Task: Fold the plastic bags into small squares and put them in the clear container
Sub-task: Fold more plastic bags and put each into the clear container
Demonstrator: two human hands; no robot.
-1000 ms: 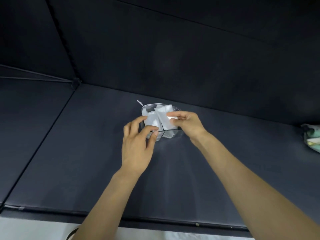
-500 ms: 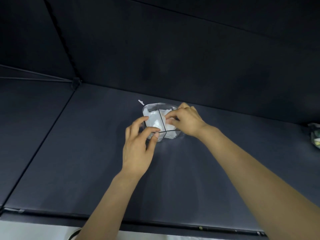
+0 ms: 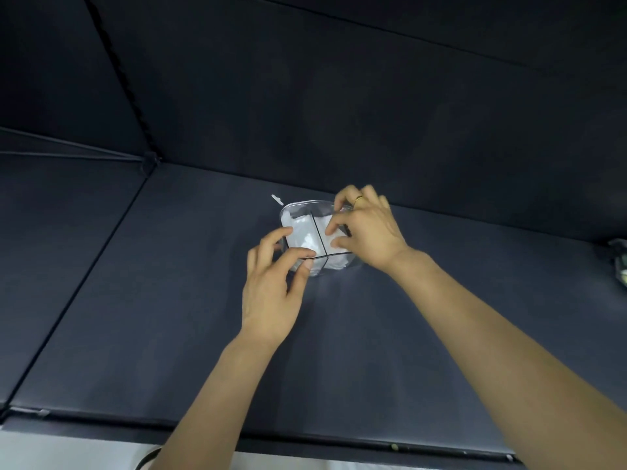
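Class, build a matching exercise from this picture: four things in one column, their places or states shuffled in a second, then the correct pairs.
Things:
1. left hand
2. right hand
3. folded plastic bags
4. gold ring

Places or states:
A. inside the clear container
B. on a finger
C. fingers at the container's near left rim
D. reaching into the container's right side

Pairs: 1-C, 2-D, 3-A, 4-B

Open dark mat: lower left and lower centre of frame. Obstacles: clear container at centre, flanked by left hand and right hand; white scrap just upper left; bundle at right edge.
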